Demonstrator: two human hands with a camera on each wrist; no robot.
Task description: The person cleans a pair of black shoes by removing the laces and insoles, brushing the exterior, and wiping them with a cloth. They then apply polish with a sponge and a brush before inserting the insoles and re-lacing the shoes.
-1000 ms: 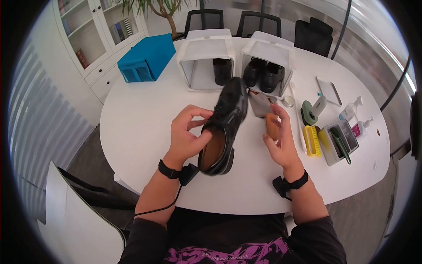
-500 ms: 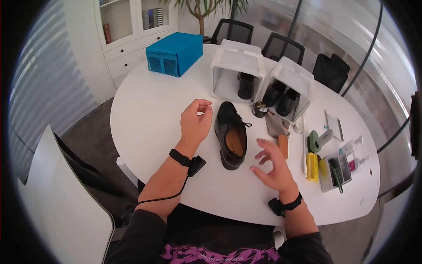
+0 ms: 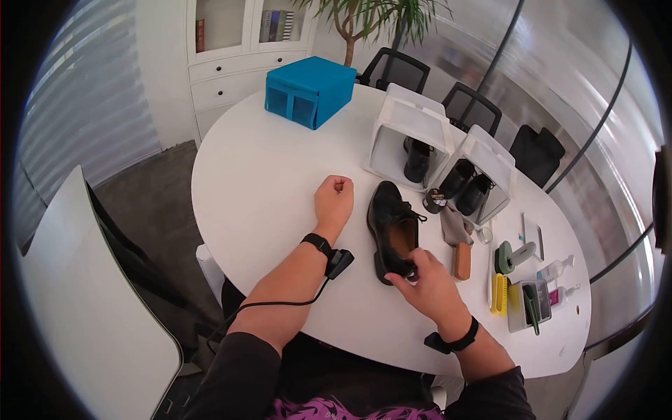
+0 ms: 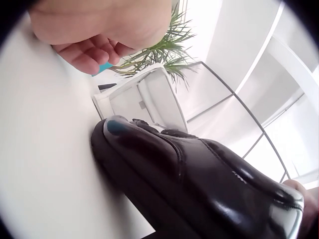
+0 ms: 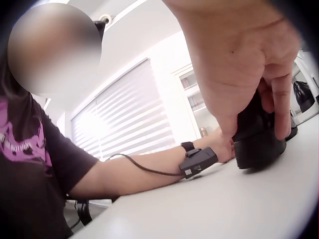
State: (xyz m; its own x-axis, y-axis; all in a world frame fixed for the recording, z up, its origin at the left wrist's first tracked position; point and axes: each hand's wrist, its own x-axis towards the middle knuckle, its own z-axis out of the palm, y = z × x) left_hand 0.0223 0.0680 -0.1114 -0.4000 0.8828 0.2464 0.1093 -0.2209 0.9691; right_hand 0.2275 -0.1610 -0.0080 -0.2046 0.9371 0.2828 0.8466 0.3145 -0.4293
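A black leather lace-up shoe stands sole down on the white table, its toe toward the far side and its tan insole showing. At its heel my right hand pinches the back rim, the thumb outside and fingers at the opening. In the right wrist view, thumb and fingers straddle the dark heel. To the left of the shoe my left hand lies loosely curled and holds nothing. The left wrist view shows the shoe's glossy side close by, apart from the left fingers.
Two white shoe boxes with black shoes inside stand beyond, near a small round tin. A blue box is at the far left. To the right are a wooden-backed brush, a yellow brush, a grey caddy and pump bottles.
The shoe, earlier held up in my left hand, now stands on the table. My left hand has let go and moved aside; my right hand has come in and taken its heel.
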